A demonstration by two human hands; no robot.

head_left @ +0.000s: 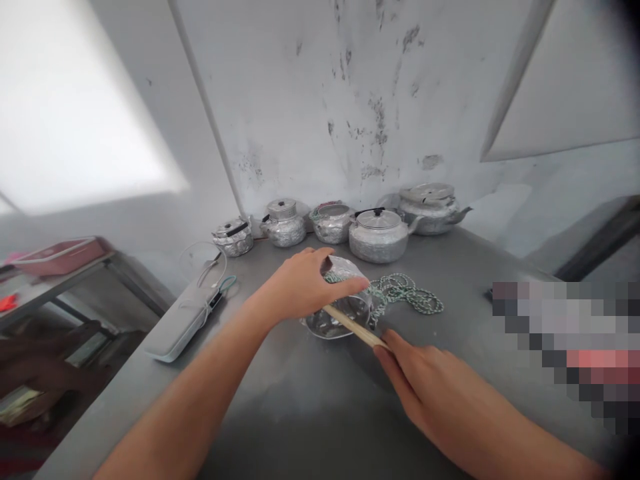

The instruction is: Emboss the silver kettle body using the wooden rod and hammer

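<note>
My left hand [305, 283] is curled over the top of a small shiny metal pot [340, 313] lying tilted on its side on the grey table [310, 413], fingers gripping its rim. My right hand [420, 373] holds a thin wooden stick [353, 325] whose far end reaches into the pot's mouth. A loose coil of green-and-white cord [405, 293] lies just behind and right of the pot, one strand running up to it.
Several aluminium kettles and pots [377, 233] line the wall at the table's back edge. A flat white device with cables [183, 320] lies at the left edge. A lower shelf with a pink tray [63, 257] stands further left. A blurred patch [565, 347] covers the right.
</note>
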